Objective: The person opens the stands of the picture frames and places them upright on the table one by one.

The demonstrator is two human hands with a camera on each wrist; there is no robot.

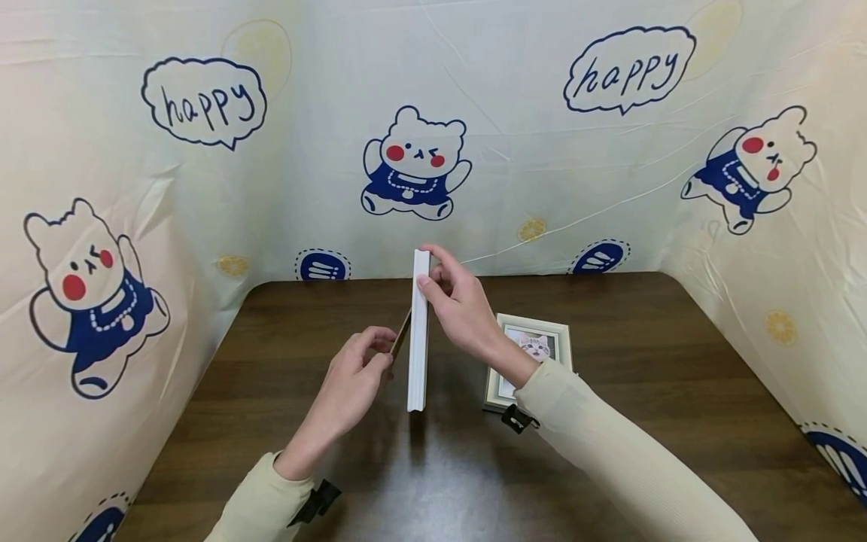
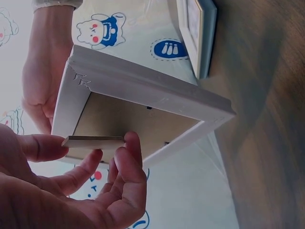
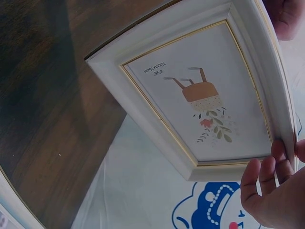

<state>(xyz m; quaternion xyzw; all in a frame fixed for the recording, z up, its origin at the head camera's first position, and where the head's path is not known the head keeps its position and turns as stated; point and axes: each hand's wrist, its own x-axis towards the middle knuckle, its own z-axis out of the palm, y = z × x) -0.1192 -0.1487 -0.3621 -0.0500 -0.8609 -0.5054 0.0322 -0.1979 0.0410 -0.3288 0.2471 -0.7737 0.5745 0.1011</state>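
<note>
A white picture frame (image 1: 418, 339) stands edge-on above the table, raised in my right hand (image 1: 463, 305), whose thumb and fingers grip its upper edge. Its front, in the right wrist view, has a gold inner line and a printed insert (image 3: 205, 95) of a chair and leaves. On its back, in the left wrist view, is a brown backing board (image 2: 124, 117). My left hand (image 1: 348, 380) pinches the thin stand leg (image 2: 95, 142), which angles out from that back. The leg's joint with the board is hidden.
Another picture frame (image 1: 567, 350), cream-coloured with a cat picture (image 1: 535, 346), lies on the dark wooden table (image 1: 284, 339), partly behind my right forearm. Printed cloth (image 1: 508, 188) hangs around the table's back and sides. Black clips (image 1: 518, 419) sit at both cuffs.
</note>
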